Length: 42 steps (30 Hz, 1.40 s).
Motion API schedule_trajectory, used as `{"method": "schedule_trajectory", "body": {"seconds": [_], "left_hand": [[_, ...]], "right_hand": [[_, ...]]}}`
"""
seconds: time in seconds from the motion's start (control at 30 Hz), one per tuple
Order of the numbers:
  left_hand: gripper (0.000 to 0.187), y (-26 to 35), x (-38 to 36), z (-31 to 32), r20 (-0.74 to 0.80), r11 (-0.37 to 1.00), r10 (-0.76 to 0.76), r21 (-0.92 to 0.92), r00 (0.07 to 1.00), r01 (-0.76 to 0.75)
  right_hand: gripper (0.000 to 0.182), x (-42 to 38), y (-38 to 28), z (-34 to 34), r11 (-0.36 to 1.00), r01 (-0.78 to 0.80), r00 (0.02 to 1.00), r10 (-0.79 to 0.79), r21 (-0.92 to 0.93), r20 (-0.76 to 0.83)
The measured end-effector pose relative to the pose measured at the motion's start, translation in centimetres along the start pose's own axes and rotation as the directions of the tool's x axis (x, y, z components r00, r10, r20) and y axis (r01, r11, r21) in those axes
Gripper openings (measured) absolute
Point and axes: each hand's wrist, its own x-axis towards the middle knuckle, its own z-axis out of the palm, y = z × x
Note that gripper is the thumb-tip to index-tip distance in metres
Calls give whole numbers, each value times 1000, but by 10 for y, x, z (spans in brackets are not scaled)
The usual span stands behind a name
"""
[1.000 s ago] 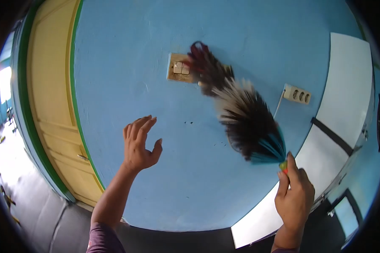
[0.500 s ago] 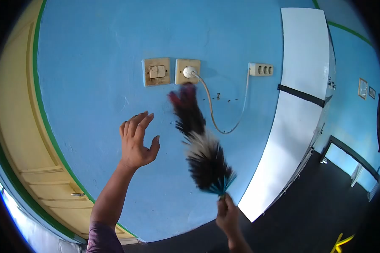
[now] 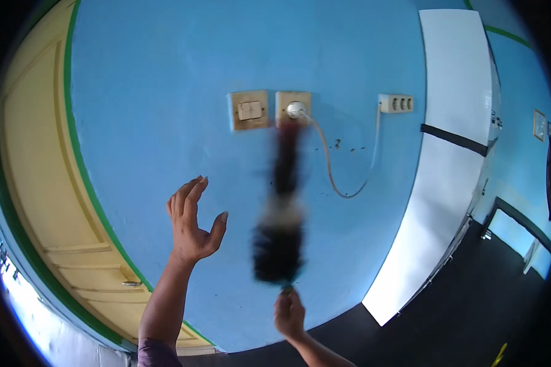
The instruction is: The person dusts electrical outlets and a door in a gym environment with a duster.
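Note:
My right hand (image 3: 289,313) is wrapped round the lower end of a feather duster (image 3: 280,241), which stands nearly upright and is smeared by motion. Its dark feathers have a pale band in the middle and a reddish tip, and that tip overlaps the lower edge of the wall socket (image 3: 286,101). A white plug (image 3: 296,110) sits in this socket. To the left, my left hand (image 3: 193,223) is raised with nothing in it, thumb and fingers apart, in front of the blue wall (image 3: 147,147). Above it is a light switch (image 3: 249,110) in a stained, yellowed frame.
From the plug a cord (image 3: 332,174) loops down and up to a white power strip (image 3: 396,103) on the wall. A tall white panel (image 3: 447,79) with a black strap stands at the right. At the left is a yellow door (image 3: 37,134); the floor (image 3: 434,324) is dark.
The duster has swung from leaning left to nearly upright, its lower end moving left with my right hand. My left hand stays raised and open. The view has shifted slightly.

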Motion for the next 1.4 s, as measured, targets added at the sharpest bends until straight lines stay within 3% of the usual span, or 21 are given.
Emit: {"method": "schedule_trajectory", "body": {"seconds": [0.07,0.13,0.17,0.23,0.27,0.33,0.4,0.47,0.5,0.6,0.63,0.73,0.83,0.93,1.07,1.17,1.23,1.3,1.33,1.4], "left_hand": [[67,-6,-9,-10,9,999,-33,17,999,33],[68,-11,-8,-17,18,999,-23,42,1000,22],[68,-12,-10,-21,18,999,-30,42,999,29],[68,-18,-11,-28,2,998,-27,58,1000,26],[68,-21,-12,-31,-2,998,-19,66,1000,19],[69,-24,-13,-35,-6,997,-32,74,999,32],[68,-27,-13,-36,-11,997,-40,67,999,40],[68,-25,-10,-38,-4,998,-39,40,999,39],[67,-25,-10,-41,7,999,-30,46,1000,30],[67,-26,-11,-43,-40,1000,-18,22,999,19],[67,-27,-10,-44,-45,1000,-20,20,999,21],[67,-28,-7,-47,-55,1000,-2,8,998,3],[68,-27,-8,-50,-39,1000,4,12,999,-4],[67,-26,-14,-55,-74,998,45,55,996,-41],[65,-33,-21,-62,-57,998,34,56,998,-31],[65,-30,-20,-59,-55,1000,17,27,998,-15],[65,-27,-18,-61,-79,1000,5,5,997,-5],[64,-27,-20,-66,-76,1000,10,24,997,-8],[64,-29,-23,-70,-70,999,16,43,997,-13],[64,-37,-31,-77,-89,998,10,60,996,-4]], "right_hand": [[12,20,-10,-1,997,-42,999,44,66,-26],[15,16,-18,0,985,119,991,-109,-124,84],[15,13,-15,4,984,127,989,-116,-123,93],[17,6,-7,8,921,348,937,-347,-174,33],[17,7,-4,7,919,352,936,-351,-176,38],[30,10,1,1,997,-29,999,32,-73,29],[32,10,-14,4,995,-36,999,39,-97,25],[35,7,-24,7,937,287,951,-253,-200,180],[35,7,-32,8,909,366,925,-332,-197,187],[37,12,-42,4,947,250,968,-239,-201,75],[34,22,-48,1,937,264,964,-265,-228,25],[31,63,-78,-9,802,435,893,-443,-410,80],[32,67,-86,1,841,366,928,-360,-400,92],[37,14,-32,-4,841,238,971,-201,-485,129],[38,-3,-27,-17,880,294,951,-307,-372,27],[29,52,-101,-21,854,311,932,-360,-417,-42],[26,67,-113,-29,853,331,921,-386,-404,-61],[24,74,-106,-40,855,253,966,-246,-452,76],[24,64,-98,-44,854,264,964,-255,-448,82],[20,36,-78,-55,889,126,992,-109,-441,64]]}}
